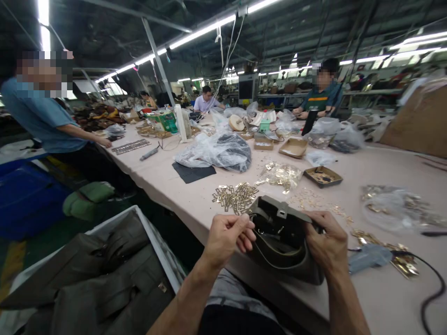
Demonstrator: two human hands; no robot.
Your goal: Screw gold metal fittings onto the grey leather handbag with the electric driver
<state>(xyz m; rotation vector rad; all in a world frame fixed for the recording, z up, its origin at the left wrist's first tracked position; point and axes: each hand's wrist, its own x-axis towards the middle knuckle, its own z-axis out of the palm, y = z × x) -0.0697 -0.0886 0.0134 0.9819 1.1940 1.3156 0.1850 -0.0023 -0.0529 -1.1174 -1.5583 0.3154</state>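
Observation:
A dark olive handbag rests at the table's front edge, its mouth open toward me. My right hand grips its right side, with the fingers curled over the rim. Beside the left rim is my left hand, thumb and forefinger pinched together; whatever is between them is too small to make out. A metal lock plate shows on the bag's upper edge. Just behind the bag lies a pile of rectangular metal frames. A grey-blue corded power tool lies right of my right hand.
Left of me, a white bin holds more olive bags. Gold metal parts, a small tray and plastic-wrapped pieces lie on the table. One person stands at left; others sit across.

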